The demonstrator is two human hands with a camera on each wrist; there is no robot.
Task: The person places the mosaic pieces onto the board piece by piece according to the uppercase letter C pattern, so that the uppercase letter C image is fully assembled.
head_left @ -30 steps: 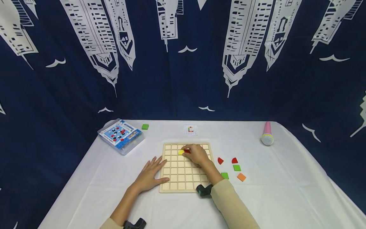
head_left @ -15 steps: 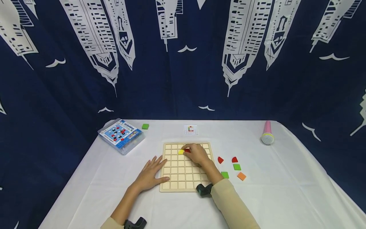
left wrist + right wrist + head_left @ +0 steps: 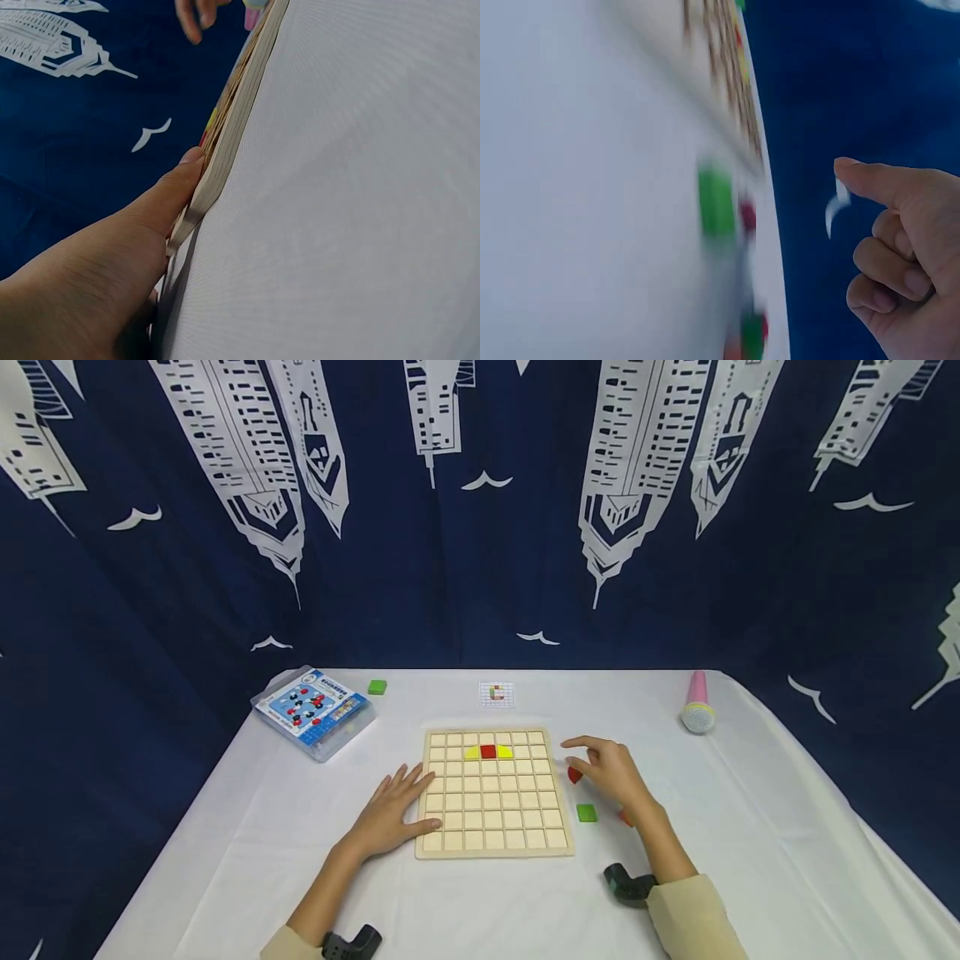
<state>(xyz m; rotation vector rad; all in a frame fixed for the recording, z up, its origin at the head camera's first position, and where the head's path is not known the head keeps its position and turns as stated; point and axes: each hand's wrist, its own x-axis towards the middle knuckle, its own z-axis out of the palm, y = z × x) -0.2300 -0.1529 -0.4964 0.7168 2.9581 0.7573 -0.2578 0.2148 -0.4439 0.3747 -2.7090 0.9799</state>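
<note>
My left hand [image 3: 386, 814] lies with spread fingers at the left edge of a wooden grid board [image 3: 472, 818]; its thumb rests on the rim in the left wrist view. In an upper row of the board a red square tile [image 3: 488, 752] sits between two yellow tiles [image 3: 472, 753], one either side. Right of the board hovers my right hand [image 3: 615, 774], its thumb and forefinger apart with nothing between them, the other fingers bent in the right wrist view. Just under the thumb shows a red rounded tile [image 3: 574, 775]. An orange tile [image 3: 626, 817] is partly hidden by the wrist.
A green tile [image 3: 587, 813] lies right of the board, another green tile [image 3: 377, 687] at the back left. A plastic case [image 3: 315, 714] stands at the left, a small pattern card [image 3: 497, 695] behind the board, a pink microphone [image 3: 697, 703] at the back right.
My right hand has let go of the red square tile, leaving it on the board, and moved right over the loose tiles. A second yellow tile is uncovered. My left hand stays put.
</note>
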